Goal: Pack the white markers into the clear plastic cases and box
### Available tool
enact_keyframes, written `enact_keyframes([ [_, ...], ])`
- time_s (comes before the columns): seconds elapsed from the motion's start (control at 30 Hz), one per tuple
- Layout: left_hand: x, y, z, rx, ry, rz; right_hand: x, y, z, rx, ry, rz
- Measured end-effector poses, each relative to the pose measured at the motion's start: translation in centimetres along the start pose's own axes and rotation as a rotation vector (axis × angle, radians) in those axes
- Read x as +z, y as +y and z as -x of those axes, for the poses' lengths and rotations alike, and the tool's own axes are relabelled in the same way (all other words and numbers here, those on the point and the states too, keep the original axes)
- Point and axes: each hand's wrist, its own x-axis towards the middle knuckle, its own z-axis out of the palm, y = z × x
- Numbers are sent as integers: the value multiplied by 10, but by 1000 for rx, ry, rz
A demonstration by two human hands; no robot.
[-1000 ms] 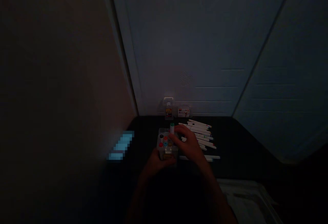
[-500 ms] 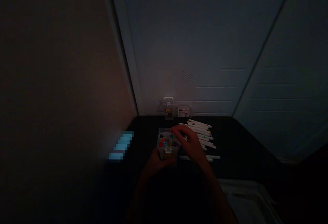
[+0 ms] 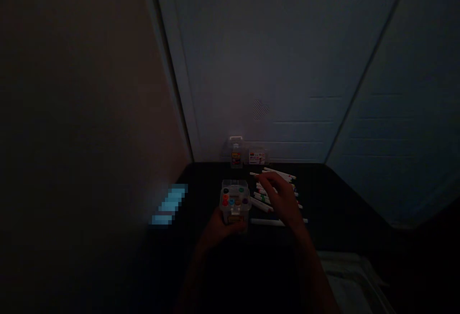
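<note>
My left hand (image 3: 220, 230) is wrapped round the lower part of a clear plastic box (image 3: 244, 211) whose lid stands raised at the back. Several markers stand upright inside, their red, orange, blue, green, purple and dark ends (image 3: 225, 202) showing at the top. To the right, my right hand (image 3: 282, 199) hovers over loose white markers (image 3: 263, 199) lying on the dark table. Its fingers are bent, with a gap between thumb and forefinger and nothing visible in them. The hand hides part of the marker pile.
Two clear cases stand against the wall: an upright one (image 3: 236, 158) with a dark label and a low one (image 3: 257, 157) with a white label. A white marker (image 3: 268, 222) lies near the front. A pale tray-like object (image 3: 345, 275) is at lower right. The scene is dim.
My right hand has moved away from the box's top to the right, over the loose markers. My left hand still holds the box in place.
</note>
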Motion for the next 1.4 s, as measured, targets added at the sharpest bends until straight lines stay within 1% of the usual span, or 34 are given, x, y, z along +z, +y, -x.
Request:
enact_keyframes([
  [0.07,0,0,0,-14,1,7,-11,11,-2,53,39,24],
  [0.17,1,3,1,-36,26,20,-25,27,-4,108,59,69],
  [0.27,1,7,3,-33,26,22,-32,36,-4,131,57,97],
  [0.37,0,7,4,-26,4,10,-32,36,-3,126,53,82],
  [0.6,-2,-1,0,-40,53,16,-18,21,-1,65,-39,52],
  [0.73,0,-1,0,-67,96,-3,-17,22,0,60,-67,85],
  [0.9,0,4,2,-40,90,-31,-34,41,-4,121,-75,159],
  [1.07,2,9,4,-28,62,-4,-52,64,-5,171,-174,304],
  [1.17,3,7,4,-19,51,29,-59,75,-3,210,-200,415],
  [1.27,3,4,1,-1,68,14,-64,85,-2,256,-212,506],
  [1.4,3,4,-2,5,125,7,-69,94,1,320,-273,557],
])
